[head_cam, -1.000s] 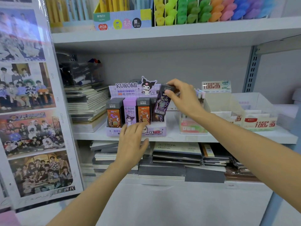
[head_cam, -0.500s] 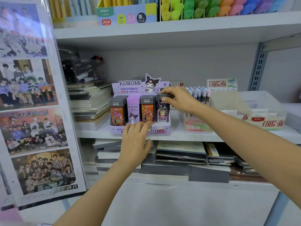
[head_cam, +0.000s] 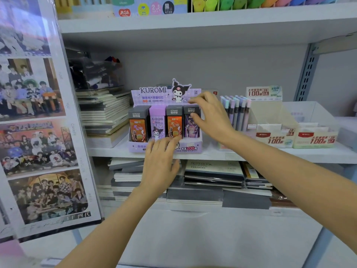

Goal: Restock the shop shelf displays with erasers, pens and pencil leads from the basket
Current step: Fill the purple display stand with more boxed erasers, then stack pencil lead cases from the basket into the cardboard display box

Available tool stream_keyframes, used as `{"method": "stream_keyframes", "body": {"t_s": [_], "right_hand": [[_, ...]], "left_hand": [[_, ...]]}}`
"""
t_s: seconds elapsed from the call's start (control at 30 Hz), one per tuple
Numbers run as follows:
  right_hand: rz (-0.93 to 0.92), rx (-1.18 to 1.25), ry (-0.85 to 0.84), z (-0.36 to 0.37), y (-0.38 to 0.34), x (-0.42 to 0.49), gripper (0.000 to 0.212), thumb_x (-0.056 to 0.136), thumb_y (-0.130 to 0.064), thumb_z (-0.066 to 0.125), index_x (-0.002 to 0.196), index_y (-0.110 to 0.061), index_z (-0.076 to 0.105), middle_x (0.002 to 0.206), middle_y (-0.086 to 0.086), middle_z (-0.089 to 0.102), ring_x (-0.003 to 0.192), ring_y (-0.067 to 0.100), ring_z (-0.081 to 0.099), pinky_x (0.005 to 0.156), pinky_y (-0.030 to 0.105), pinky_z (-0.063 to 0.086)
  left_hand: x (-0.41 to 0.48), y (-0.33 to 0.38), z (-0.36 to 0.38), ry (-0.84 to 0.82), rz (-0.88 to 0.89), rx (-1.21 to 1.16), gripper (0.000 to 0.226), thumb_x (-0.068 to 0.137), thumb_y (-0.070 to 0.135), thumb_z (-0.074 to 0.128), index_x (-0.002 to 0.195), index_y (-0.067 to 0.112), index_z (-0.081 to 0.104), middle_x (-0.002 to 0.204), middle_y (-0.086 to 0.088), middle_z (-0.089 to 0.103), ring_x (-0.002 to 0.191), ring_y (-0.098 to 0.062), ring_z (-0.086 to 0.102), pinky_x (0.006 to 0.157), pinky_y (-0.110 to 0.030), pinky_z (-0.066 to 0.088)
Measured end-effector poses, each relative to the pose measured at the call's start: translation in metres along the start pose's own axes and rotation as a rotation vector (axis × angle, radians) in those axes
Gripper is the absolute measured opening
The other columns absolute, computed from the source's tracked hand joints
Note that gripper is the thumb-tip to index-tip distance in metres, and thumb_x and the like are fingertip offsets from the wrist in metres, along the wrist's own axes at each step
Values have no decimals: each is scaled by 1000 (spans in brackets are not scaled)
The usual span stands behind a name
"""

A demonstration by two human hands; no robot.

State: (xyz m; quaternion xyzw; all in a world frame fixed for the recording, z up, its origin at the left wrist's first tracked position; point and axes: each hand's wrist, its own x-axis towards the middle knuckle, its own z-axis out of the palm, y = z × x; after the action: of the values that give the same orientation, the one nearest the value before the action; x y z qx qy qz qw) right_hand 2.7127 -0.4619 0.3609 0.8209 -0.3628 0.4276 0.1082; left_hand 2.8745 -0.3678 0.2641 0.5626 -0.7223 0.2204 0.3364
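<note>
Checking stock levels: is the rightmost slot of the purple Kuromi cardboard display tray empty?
No, a dark purple pencil-lead box stands upright there, with the right hand's thumb on its front.

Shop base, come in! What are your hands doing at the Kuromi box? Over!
Left hand flat on Kuromi display front. Right hand loose, thumb on purple lead box, seated in rightmost slot. Nothing blocking.
</note>
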Motion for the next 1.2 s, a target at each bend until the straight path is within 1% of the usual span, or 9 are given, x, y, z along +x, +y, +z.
{"method": "stream_keyframes", "body": {"t_s": [0.1,0.23,0.4,0.5,0.67,0.8,0.9,1.07,1.2], "right_hand": [[-138,174,121,-5,-18,-32,17,94,-17,57,108,-10,63,101,-1,59,89,10,55,81,24,46],[-179,350,-26,10,-28,-103,25,95,-22,52,77,-9,63,64,-6,55,53,13,47,51,28,39],[-183,299,-458,60,-9,-202,35,95,-18,55,61,-9,54,54,-1,49,49,15,43,50,32,36],[-58,320,-680,96,9,-261,33,96,-21,55,64,-19,48,56,-2,52,51,13,46,53,32,40],[300,277,-1023,156,43,-378,22,98,-34,51,110,-19,63,102,1,69,86,16,63,80,40,53],[617,163,-1317,184,57,-477,73,90,-50,59,147,-16,28,148,10,35,130,27,43,103,37,42],[738,107,-1286,191,54,-528,95,83,-56,65,152,-16,14,153,10,19,140,28,23,112,38,32],[831,76,-1004,193,44,-563,87,75,-58,72,140,-16,34,136,4,30,129,21,30,106,31,32],[800,89,-1085,193,50,-566,83,73,-63,70,132,-12,40,128,4,37,120,20,38,103,29,36]], "left_hand": [[-20,6,9,187,18,-9,60,81,8,62,139,10,48,136,-14,49,128,-33,43,111,-53,30],[-65,9,43,274,52,-51,35,79,9,57,114,9,56,116,-16,57,109,-31,46,94,-41,34],[-126,9,104,-105,76,-117,28,70,-3,69,94,7,57,94,-12,58,82,-31,52,68,-39,42],[-184,15,147,-454,-75,-207,22,78,0,67,99,6,66,102,-11,61,90,-34,58,73,-39,43],[-297,38,203,-905,-329,-136,47,99,26,45,145,22,38,149,1,38,136,-20,35,106,-31,32],[-356,50,214,-1090,-408,-93,59,101,32,40,153,19,17,164,1,3,145,-19,21,112,-30,29],[-373,54,215,-1026,-393,-100,58,100,26,42,153,17,22,163,-1,-14,147,-22,19,115,-32,26],[-379,63,219,-852,-441,-140,40,83,7,70,122,6,63,154,-18,33,135,-43,40,103,-53,43],[-379,75,229,-833,-459,-99,35,79,7,73,113,9,66,143,-24,47,130,-45,43,99,-57,42]]}}
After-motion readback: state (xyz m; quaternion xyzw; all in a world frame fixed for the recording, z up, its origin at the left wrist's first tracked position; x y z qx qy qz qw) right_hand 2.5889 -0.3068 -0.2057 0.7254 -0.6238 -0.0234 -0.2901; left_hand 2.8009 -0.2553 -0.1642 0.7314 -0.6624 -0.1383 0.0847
